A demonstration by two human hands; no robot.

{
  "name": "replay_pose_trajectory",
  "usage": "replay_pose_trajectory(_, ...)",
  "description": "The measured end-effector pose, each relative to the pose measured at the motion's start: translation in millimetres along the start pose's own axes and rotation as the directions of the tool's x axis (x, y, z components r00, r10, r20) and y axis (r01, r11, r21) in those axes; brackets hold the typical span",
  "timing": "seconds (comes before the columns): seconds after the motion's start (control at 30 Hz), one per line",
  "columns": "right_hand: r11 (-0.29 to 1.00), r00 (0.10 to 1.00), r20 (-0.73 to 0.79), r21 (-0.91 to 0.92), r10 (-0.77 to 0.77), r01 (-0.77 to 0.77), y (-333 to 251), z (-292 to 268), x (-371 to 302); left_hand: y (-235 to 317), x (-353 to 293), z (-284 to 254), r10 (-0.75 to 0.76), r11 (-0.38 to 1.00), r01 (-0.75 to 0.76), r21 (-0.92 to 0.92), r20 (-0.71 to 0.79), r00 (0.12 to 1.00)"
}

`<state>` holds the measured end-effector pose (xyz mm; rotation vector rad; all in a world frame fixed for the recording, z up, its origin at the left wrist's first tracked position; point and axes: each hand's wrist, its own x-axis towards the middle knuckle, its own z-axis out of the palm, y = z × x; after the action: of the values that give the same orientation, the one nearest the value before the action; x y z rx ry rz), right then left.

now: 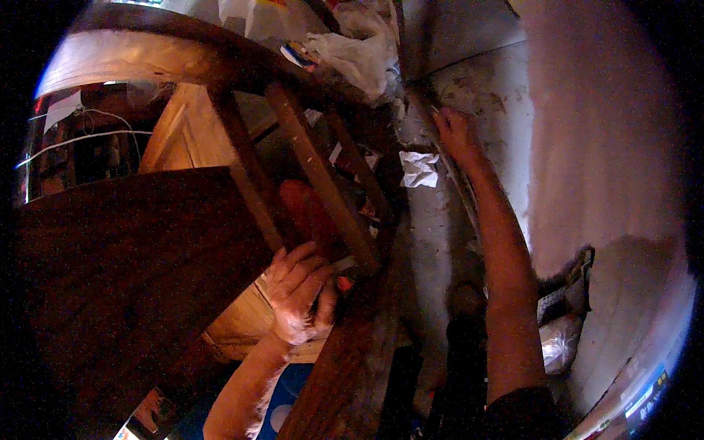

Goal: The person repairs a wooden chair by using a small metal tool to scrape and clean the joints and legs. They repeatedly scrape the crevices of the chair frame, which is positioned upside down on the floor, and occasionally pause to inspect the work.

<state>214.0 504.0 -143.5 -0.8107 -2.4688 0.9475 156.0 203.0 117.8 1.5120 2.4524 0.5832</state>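
A short dark sleeve [522,414] clothes the right arm [510,301]; both hands [299,290] are bare.

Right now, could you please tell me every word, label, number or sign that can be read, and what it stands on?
No text can be read clearly.
Bluish thing at the lower right rim: marks too small and blurred.
Blue-and-white packet near the plastic bag: too blurred.
White paper: no writing visible.

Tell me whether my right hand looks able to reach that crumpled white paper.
Probably yes: the white paper lies uncovered, seemingly near your right hand, though a thin strip runs between them in view.
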Motion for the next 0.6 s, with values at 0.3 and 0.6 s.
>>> replay_pose_trajectory(0.3, 0.932, 0.980, 0.165, -0.360, 0.110, -0.044, -51, -45, -18, 2, 14, -12, 0.030, 1.000, -0.030, -0.010, -0.015, 0.999)
replay_pose_trajectory(0.6, 0.895, 0.985, 0.001, -0.419, 0.172, -0.156, -46, -4, 7, 2, 7, -17, -0.030, 0.999, 0.030, -0.017, 0.004, 1.000)
